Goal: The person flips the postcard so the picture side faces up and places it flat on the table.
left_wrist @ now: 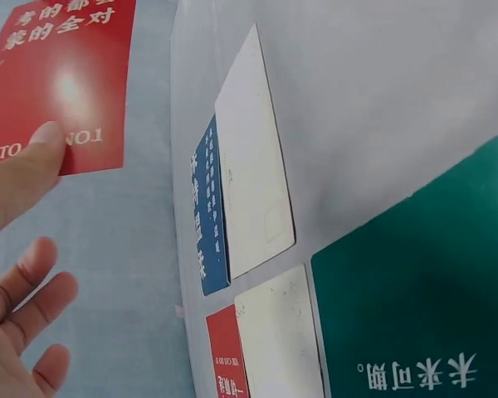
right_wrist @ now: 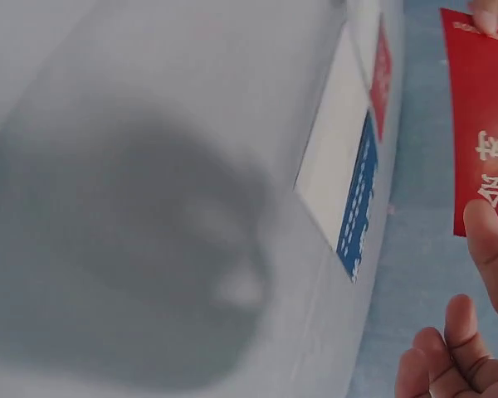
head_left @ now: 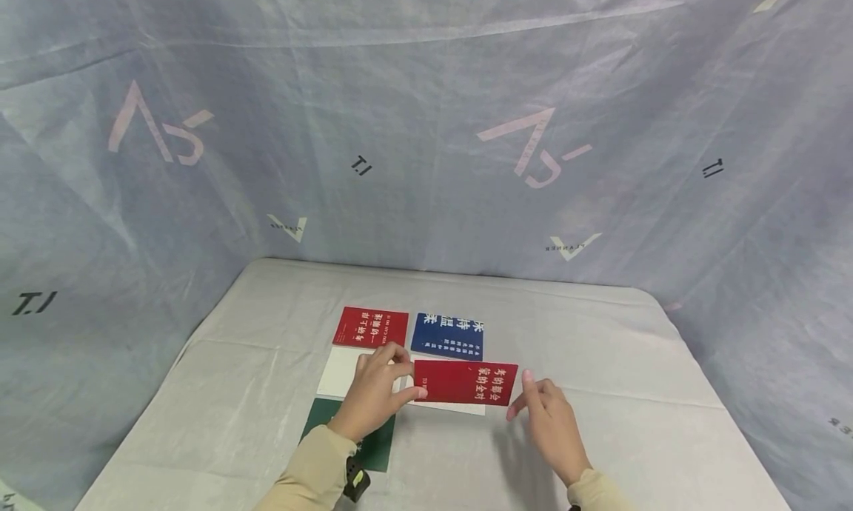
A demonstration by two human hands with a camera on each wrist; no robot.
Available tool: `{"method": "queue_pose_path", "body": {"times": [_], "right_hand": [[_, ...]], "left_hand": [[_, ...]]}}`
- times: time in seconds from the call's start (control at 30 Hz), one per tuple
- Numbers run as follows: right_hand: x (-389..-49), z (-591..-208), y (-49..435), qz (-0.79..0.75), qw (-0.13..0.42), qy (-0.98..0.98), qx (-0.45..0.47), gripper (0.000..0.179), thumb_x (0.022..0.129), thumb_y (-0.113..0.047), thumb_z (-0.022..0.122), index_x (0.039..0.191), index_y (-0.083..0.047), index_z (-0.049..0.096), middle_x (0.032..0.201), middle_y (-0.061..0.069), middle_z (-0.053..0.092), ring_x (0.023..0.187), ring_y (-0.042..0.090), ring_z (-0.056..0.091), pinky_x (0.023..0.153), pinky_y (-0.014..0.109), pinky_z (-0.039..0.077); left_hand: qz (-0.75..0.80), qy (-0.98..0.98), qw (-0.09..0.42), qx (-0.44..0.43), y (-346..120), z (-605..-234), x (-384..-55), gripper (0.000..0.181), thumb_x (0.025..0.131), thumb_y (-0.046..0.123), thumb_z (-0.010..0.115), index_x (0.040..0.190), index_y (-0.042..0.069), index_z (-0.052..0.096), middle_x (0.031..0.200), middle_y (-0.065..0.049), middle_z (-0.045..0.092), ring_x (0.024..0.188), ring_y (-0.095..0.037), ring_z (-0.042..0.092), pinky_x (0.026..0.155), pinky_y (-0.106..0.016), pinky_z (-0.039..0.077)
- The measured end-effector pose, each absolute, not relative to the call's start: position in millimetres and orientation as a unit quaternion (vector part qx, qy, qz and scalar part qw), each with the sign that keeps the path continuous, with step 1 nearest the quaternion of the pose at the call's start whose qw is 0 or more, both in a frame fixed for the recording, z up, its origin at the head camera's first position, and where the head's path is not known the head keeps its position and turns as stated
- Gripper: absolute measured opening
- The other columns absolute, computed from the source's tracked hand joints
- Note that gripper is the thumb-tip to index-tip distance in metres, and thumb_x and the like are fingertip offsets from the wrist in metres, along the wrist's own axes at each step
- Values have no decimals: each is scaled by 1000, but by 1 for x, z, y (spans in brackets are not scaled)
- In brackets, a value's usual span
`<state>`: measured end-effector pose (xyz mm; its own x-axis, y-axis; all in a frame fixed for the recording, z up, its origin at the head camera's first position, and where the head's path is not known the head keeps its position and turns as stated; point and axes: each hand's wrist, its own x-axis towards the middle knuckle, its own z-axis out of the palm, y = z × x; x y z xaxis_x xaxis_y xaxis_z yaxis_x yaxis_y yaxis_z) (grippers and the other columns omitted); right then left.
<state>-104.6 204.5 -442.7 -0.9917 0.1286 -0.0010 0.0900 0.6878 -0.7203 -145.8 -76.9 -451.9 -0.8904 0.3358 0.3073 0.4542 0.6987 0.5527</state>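
A red card (head_left: 460, 382) with pale lettering is held up above the table. My left hand (head_left: 376, 389) pinches its left end, and the left thumb (left_wrist: 46, 145) lies over the printed face in the left wrist view. By the card's right end is my right hand (head_left: 549, 422), its fingers apart and loosely bent. The right thumb (right_wrist: 485, 228) overlaps the card's edge in the right wrist view; whether they touch, I cannot tell. Partly behind the held card, a white card (left_wrist: 257, 166) lies on the table, with another white card (left_wrist: 280, 332) beside it.
At the back lie a second red card (head_left: 371, 327) and a blue card (head_left: 448, 336). A green card (left_wrist: 423, 282) lies at the near left, partly under my left forearm in the head view. A pale cloth covers the table (head_left: 633, 392); a printed grey-blue curtain (head_left: 426, 126) hangs around it.
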Motion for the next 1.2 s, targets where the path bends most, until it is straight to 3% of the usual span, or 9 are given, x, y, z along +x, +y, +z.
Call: {"method": "queue_pose_path", "body": {"times": [0.23,0.43,0.57,0.73,0.93,1.2], "right_hand": [[-107,-440,203,471,-26,-877,-94,77,108,-57,23,80,-10,77,110,9,65,126,38,53,102,64,36],[-108,-441,205,497,-55,-863,-70,70,109,-53,27,96,-10,80,119,9,66,113,27,58,91,50,48],[-107,-443,208,511,-73,-855,-45,61,110,-48,32,104,-11,79,119,5,69,104,17,58,84,41,48],[-106,-443,211,530,-81,-843,-36,51,109,-42,40,111,-8,78,113,3,72,101,16,59,85,40,47],[-106,-441,210,532,-77,-842,-45,41,106,-33,50,105,-2,77,99,3,67,97,14,57,83,35,49],[-104,-442,208,533,-74,-841,-53,31,101,-23,56,109,1,75,102,3,68,97,14,56,85,39,49]], "left_hand": [[-307,-915,113,-238,-77,-453,-145,24,80,29,88,96,14,78,108,0,57,110,-20,54,94,-49,39],[-286,-917,139,-243,-76,-454,-145,21,78,30,89,91,18,78,106,2,57,106,-20,56,92,-46,43],[-280,-919,152,-231,-76,-456,-145,21,76,29,91,89,20,78,103,4,57,103,-17,57,89,-41,45],[-290,-918,161,-219,-75,-458,-145,20,74,28,91,85,23,76,100,5,56,100,-15,56,87,-40,44],[-308,-921,150,-186,-75,-457,-144,22,75,14,91,85,24,74,103,3,59,101,-18,58,86,-42,45],[-333,-923,141,-135,-71,-455,-142,28,74,6,88,87,23,70,100,1,58,92,-19,58,79,-40,45]]}}
